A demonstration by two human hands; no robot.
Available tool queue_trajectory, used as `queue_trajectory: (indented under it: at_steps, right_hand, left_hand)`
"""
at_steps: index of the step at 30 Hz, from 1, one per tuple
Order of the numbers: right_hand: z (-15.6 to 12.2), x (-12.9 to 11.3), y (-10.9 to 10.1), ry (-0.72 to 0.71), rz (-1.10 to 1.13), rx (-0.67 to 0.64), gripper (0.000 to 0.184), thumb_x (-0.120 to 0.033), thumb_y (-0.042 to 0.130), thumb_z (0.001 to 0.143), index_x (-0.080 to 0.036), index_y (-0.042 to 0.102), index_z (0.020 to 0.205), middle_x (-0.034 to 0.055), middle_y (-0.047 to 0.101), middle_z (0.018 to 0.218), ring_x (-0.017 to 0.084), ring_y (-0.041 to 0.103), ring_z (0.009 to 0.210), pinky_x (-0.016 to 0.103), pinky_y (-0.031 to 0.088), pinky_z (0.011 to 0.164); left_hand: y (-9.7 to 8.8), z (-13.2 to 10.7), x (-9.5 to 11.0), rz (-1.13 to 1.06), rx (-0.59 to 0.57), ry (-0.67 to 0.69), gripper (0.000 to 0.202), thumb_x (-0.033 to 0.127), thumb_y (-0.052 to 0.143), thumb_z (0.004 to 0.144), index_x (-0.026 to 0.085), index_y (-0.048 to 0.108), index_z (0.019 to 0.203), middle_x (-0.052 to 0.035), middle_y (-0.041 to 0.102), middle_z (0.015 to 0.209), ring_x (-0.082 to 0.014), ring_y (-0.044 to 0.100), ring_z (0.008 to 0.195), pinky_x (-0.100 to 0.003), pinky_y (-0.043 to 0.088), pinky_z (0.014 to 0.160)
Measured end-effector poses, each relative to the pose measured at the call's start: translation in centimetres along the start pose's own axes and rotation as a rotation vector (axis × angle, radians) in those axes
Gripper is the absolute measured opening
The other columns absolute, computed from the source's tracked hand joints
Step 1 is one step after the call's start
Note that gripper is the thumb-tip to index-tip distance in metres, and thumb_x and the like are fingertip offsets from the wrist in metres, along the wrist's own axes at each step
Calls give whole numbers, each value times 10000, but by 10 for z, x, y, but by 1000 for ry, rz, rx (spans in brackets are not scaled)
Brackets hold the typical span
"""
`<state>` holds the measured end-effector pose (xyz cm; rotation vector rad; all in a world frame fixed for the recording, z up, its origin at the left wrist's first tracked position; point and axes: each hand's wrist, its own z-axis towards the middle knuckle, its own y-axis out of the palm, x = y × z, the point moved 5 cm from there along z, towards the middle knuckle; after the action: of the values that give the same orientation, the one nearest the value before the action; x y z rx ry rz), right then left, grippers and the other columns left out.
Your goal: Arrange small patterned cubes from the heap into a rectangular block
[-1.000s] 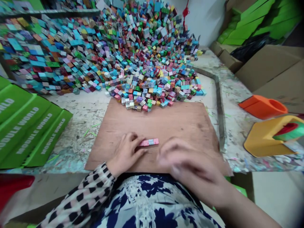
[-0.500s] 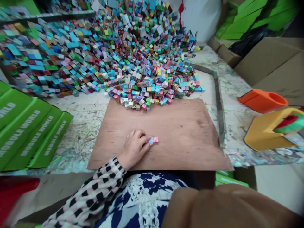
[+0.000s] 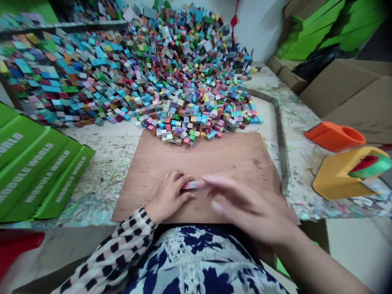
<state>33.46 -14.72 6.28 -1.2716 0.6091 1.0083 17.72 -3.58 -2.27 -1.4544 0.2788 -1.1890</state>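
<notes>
On the wooden board lies a short row of small pink and light-blue blocks. My left hand rests on the board, thumb and fingers closed round the left end of that row. From the right reaches my right hand, blurred by motion. Its fingertips are at the right end of the row, whether touching I cannot tell. A gap shows between its thumb and fingers, and I see nothing held there. Just beyond the board's far edge begins a big heap of small coloured blocks.
Green boxes stand at the left. On the right are an orange holder and a yellow tape dispenser with green tape. A grey strip edges the work area. Cardboard boxes stand behind.
My right hand has come up from the bottom right to the row of blocks. My left hand has shifted slightly left and down, still holding the row.
</notes>
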Motion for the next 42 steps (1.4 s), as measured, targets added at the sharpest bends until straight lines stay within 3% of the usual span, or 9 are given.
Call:
queue_trajectory:
  at_steps: [4, 7, 15, 20, 24, 29, 34, 36, 42]
  right_hand:
    - [13, 68, 15, 189, -219, 3, 453, -257, 568, 904, -240, 512, 1353, 97, 574, 1104, 241, 576, 1016, 442, 522, 886]
    - [14, 86, 35, 167, -313, -30, 473, -244, 622, 870, -202, 527, 1331, 115, 545, 1143, 262, 535, 1073, 444, 495, 924]
    - [28, 83, 57, 32, -455, -55, 169, -263, 526, 954, -171, 664, 990, 76, 564, 900, 217, 534, 845, 357, 479, 762]
    - [24, 85, 58, 52, -465, -67, 167, -267, 523, 956, -173, 646, 1018, 78, 561, 930, 217, 526, 870, 349, 471, 780]
    - [28, 82, 61, 65, -509, -105, 137, -247, 534, 946, -175, 643, 986, 74, 559, 926, 217, 520, 869, 345, 464, 778]
    - [32, 78, 61, 91, -528, -147, 155, -262, 516, 957, -176, 642, 984, 77, 559, 939, 215, 527, 875, 354, 470, 793]
    - [23, 75, 46, 121, -384, -164, 453, -263, 586, 909, -209, 478, 1346, 103, 546, 1108, 242, 542, 1018, 415, 493, 871]
    - [17, 79, 36, 160, -320, -137, 515, -254, 608, 891, -232, 446, 1379, 96, 536, 1133, 238, 548, 1038, 412, 497, 882]
    - [6, 89, 29, 199, -302, -36, 301, -220, 606, 891, -193, 605, 1191, 77, 559, 1012, 229, 569, 970, 395, 503, 851]
  left_hand:
    - [-11, -17, -11, 48, 18, -51, 512, 384, 708, 821, 181, 586, 1275, -124, 537, 1184, -297, 499, 1108, -469, 444, 936]
    - [-13, -20, -15, 44, 23, -53, 424, 310, 667, 855, 178, 599, 1253, -110, 553, 1140, -273, 520, 1073, -440, 461, 913]
    - [-2, -8, -5, -3, -11, -12, 219, 217, 523, 940, 182, 672, 1096, -75, 610, 991, -210, 580, 923, -348, 493, 813]
    - [-1, -9, 2, 40, -17, -19, 262, 338, 556, 934, 192, 658, 1127, -77, 604, 1004, -221, 565, 914, -355, 486, 782]
    - [0, -4, 7, 83, -55, 28, 266, 318, 453, 985, 180, 674, 1037, -60, 627, 949, -202, 550, 861, -343, 473, 768]
    - [3, -6, 7, 162, -40, 69, 294, 301, 432, 993, 167, 655, 1130, -73, 641, 945, -211, 537, 844, -354, 478, 764]
    - [3, -18, -3, 98, -11, 14, 431, 334, 535, 942, 169, 530, 1340, -115, 605, 1087, -259, 541, 981, -413, 489, 849]
    - [1, -23, -7, 51, -2, -13, 446, 321, 537, 939, 163, 516, 1356, -121, 593, 1096, -261, 541, 1001, -413, 487, 864]
    - [-3, -26, -14, -36, 21, -67, 399, 294, 537, 933, 183, 557, 1316, -104, 588, 1081, -245, 563, 996, -403, 493, 880]
